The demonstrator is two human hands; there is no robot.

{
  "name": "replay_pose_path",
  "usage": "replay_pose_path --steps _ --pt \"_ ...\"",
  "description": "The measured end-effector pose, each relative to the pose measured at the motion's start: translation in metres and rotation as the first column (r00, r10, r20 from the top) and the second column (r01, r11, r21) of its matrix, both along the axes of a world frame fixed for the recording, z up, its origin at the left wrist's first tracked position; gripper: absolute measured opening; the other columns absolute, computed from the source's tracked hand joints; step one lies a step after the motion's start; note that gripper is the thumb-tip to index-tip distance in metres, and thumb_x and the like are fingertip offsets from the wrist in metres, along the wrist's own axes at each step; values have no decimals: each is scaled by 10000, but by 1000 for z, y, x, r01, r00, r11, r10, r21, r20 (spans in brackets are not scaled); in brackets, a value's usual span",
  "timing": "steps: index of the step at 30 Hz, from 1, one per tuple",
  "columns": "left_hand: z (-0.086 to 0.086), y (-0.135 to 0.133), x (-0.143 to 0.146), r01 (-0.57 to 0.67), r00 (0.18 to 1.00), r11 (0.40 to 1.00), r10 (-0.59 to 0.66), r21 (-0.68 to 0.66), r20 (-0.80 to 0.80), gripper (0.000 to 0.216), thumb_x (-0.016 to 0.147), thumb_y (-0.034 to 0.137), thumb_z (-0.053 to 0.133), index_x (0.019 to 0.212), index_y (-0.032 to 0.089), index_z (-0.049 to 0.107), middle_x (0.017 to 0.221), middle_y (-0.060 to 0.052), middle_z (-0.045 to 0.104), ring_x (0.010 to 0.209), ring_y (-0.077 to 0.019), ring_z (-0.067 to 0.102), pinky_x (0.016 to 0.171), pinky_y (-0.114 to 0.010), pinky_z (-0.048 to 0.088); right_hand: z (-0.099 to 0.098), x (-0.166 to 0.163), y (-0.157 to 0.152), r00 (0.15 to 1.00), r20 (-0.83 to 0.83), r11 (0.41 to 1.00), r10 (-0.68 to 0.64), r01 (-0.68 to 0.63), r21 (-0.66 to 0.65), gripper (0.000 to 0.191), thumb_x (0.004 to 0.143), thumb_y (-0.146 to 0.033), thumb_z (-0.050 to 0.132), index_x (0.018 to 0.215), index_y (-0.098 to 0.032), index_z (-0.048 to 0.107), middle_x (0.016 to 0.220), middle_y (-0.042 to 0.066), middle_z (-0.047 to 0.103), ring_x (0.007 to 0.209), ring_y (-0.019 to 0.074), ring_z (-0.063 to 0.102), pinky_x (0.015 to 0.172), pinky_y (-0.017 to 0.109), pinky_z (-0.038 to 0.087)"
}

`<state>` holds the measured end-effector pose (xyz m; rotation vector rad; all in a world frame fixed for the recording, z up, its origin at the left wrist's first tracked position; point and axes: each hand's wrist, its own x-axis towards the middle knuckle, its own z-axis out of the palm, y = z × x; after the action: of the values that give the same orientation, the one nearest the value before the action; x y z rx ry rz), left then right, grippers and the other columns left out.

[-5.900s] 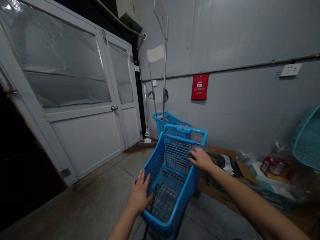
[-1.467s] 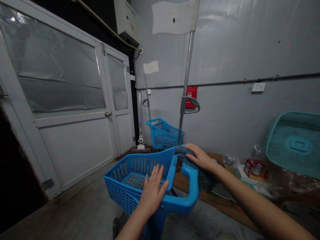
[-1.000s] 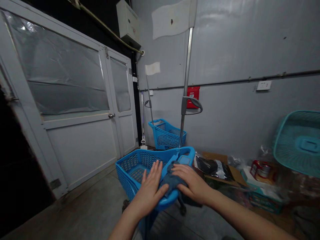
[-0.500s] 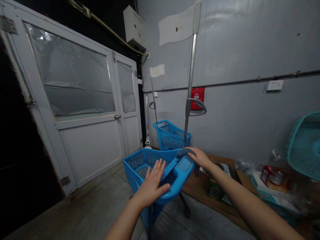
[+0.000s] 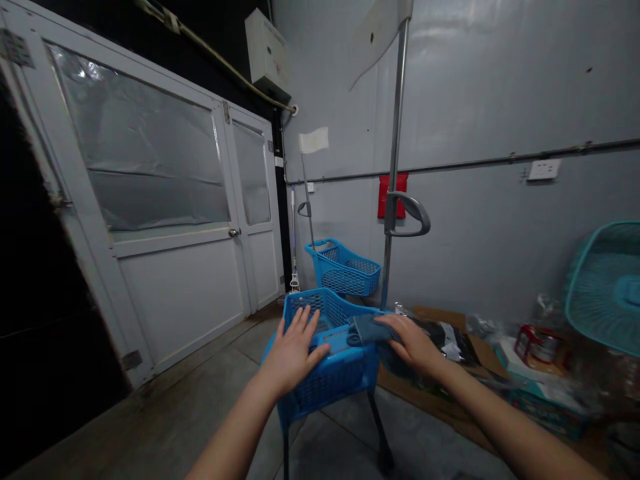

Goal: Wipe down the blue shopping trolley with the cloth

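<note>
A small blue plastic shopping cart [image 5: 325,380] with lattice sides stands in front of me. My left hand [image 5: 294,352] lies on its handle end with the fingers spread, gripping nothing. My right hand [image 5: 414,345] holds a grey-blue cloth [image 5: 370,330] against the right end of the handle; part of the cloth hangs below and is blurred. From the cart's right side rises a metal pole [image 5: 397,120] with a grey loop grip [image 5: 413,215] and a white flag [image 5: 377,43] at the top.
Behind stands a second blue cart [image 5: 345,270] with its own flag. White double doors [image 5: 185,280] are on the left, beside a mop [image 5: 295,267]. At the right lie cardboard [image 5: 440,413], red-labelled cans [image 5: 537,345] and a teal fan [image 5: 610,287]. A red pouch [image 5: 384,197] hangs on the wall.
The near cart has turned, bringing its handle end square to me, and its pole has shifted right. My right hand has moved right and down with the cloth; my left hand has shifted slightly left.
</note>
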<state>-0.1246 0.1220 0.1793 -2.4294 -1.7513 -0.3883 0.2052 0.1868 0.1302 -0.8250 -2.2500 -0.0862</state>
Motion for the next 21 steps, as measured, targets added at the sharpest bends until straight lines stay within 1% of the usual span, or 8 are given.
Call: replay_pose_path --steps 3,5,8,10,13,15,19,21 --pt "-4 4 7 -44 998 998 46 44 -45 800 888 710 265 1511 214 184 1578 -107 148 1458 -287 105 1147 -586 129 5 21 11 993 -45 991 -110 106 -76 380 964 -349 396 1299 -218 518 1254 102 601 1168 247 553 1035 466 417" --pt "-6 9 6 -33 998 998 35 54 -55 785 896 697 260 1512 217 180 1580 -101 138 1458 -285 112 1146 -589 124 7 23 13 983 -60 981 -174 168 -93 407 972 -377 372 1325 -223 507 1284 106 578 1192 243 540 1041 461 416" --pt "-5 16 2 24 999 999 -23 21 -49 756 907 685 242 1510 233 187 1581 -90 139 1456 -273 140 1148 -579 130 11 2 1 972 37 971 -232 234 -48 490 941 -461 447 1388 -264 466 1369 121 510 1250 279 491 1049 494 391" --pt "-4 20 0 18 999 1000 -19 -5 -31 766 901 695 241 1507 229 202 1577 -104 155 1450 -280 167 1140 -582 154 15 -22 -11 961 114 967 -252 255 -11 513 906 -500 512 1377 -296 489 1378 129 501 1243 308 492 1033 517 392" --pt "-3 23 -4 -9 1000 1000 9 -15 -14 792 887 713 253 1506 220 211 1574 -118 169 1445 -293 185 1128 -595 172 18 -51 -23 959 139 968 -248 249 13 401 913 -463 519 1273 -303 593 1351 121 527 1198 301 531 992 486 435" --pt "-2 24 -7 -20 1000 1000 20 -9 -12 805 878 722 264 1507 222 207 1574 -118 169 1447 -300 175 1126 -605 169 16 -55 -23 962 114 969 -248 246 32 353 923 -433 508 1226 -293 623 1341 111 538 1186 288 542 974 460 456" --pt "1 21 -11 -16 1000 1000 15 -22 -27 800 876 725 261 1505 234 204 1581 -98 143 1454 -296 142 1123 -625 147 5 -23 -8 975 62 976 -212 208 64 332 950 -378 446 1215 -275 618 1267 96 598 1141 260 574 960 431 476" --pt "2 19 -11 -15 999 999 14 -31 -34 795 880 721 260 1505 233 203 1581 -92 135 1456 -288 137 1123 -628 140 0 4 3 971 -41 970 -237 238 43 341 958 -373 401 1194 -255 617 1185 99 639 1077 254 608 932 423 495"
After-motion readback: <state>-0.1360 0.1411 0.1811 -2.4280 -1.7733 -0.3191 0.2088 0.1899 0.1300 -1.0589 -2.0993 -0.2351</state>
